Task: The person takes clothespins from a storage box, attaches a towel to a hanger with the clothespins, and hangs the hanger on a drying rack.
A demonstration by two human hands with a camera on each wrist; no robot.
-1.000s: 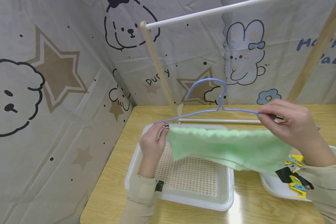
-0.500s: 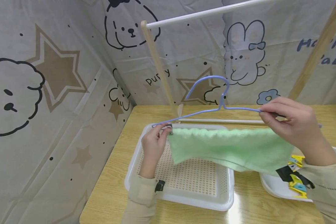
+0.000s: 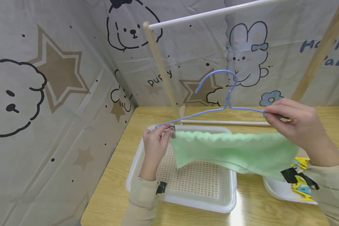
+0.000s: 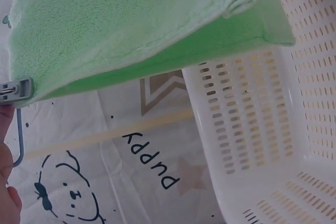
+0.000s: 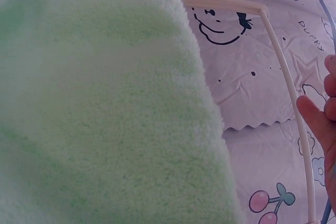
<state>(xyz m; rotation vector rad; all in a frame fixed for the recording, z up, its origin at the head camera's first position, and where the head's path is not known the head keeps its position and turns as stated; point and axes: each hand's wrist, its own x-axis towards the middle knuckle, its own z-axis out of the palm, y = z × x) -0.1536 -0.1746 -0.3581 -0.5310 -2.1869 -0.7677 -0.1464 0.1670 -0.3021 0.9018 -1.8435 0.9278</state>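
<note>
A light-blue clothes hanger [image 3: 206, 111] is held up with a green fluffy towel [image 3: 228, 147] hanging below it. My left hand [image 3: 153, 146] pinches the grey clip [image 3: 173, 131] near the hanger's left end. In the left wrist view the clip [image 4: 16, 91] sits on a corner of the towel [image 4: 126, 30], against my fingertips [image 4: 4, 121]. My right hand [image 3: 299, 125] grips the hanger's right arm between thumb and fingers. The right end of the towel's top edge is hidden behind this hand. In the right wrist view the towel [image 5: 105, 98] fills the left side.
A white perforated basket [image 3: 233, 188] stands on the wooden table [image 3: 107, 188] beneath the towel. At right, a white tub [image 3: 274, 188] holds several yellow and blue clothespins [image 3: 302, 190]. Behind stands a rack with a white top bar [image 3: 214, 14] and wooden posts [image 3: 161, 62].
The hanger's hook has risen and shifted right. The clip at my left fingers has turned and now shows more plainly on the towel's corner. The towel has moved slightly right and down.
</note>
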